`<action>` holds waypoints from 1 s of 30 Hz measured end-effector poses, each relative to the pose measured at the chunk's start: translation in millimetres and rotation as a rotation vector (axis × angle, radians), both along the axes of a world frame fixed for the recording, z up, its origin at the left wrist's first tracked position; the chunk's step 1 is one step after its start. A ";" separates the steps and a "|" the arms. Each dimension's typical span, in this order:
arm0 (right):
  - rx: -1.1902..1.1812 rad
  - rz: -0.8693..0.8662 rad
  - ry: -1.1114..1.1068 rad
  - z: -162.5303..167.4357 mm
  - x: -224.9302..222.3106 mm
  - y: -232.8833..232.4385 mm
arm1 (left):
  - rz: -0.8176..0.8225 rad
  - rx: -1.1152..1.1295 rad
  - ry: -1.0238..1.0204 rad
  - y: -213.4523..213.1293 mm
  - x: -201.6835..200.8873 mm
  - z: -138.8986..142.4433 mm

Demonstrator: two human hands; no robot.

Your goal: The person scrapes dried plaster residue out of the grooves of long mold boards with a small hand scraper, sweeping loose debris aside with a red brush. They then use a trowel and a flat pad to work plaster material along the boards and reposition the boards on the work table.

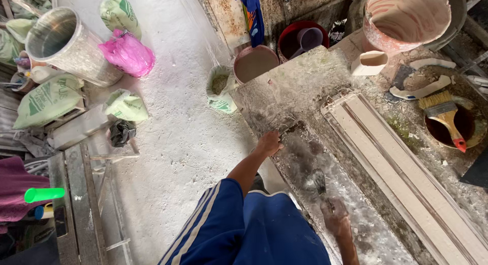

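On the long table [305, 87] a scraper [319, 182] lies between the left hand [269, 142] and right hand [335, 217], with the long mould [401, 163] to their right, a brush [446, 116] beyond it, and sacks [48, 99] on the floor at left.

Floor: you stand over a pale, dusty concrete floor [168, 122], daylight washing it.
Wall: ahead of you, a stained, rust-mottled wall [231, 13].
Bench: a grimy, plaster-crusted workbench [300, 79] runs to your right.
Left edge: green-printed sacks [48, 99] and a metal bucket [66, 43] crowd a metal frame [76, 194].
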State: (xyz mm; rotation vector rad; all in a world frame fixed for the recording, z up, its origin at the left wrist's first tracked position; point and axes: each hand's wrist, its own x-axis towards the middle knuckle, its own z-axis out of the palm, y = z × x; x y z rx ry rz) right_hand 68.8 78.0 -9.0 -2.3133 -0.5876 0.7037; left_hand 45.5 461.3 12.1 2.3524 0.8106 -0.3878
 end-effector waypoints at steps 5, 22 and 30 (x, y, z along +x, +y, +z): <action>-0.167 -0.121 0.068 -5.1 -10.2 -2.8 | -0.079 0.115 -0.267 4.4 -6.0 -10.3; 0.041 -0.114 -0.117 29.3 -10.6 63.6 | -0.314 0.049 -0.340 81.8 -45.2 -19.5; 0.016 -0.145 -0.031 56.2 -6.2 108.3 | 0.286 0.270 -0.023 308.6 -56.8 63.7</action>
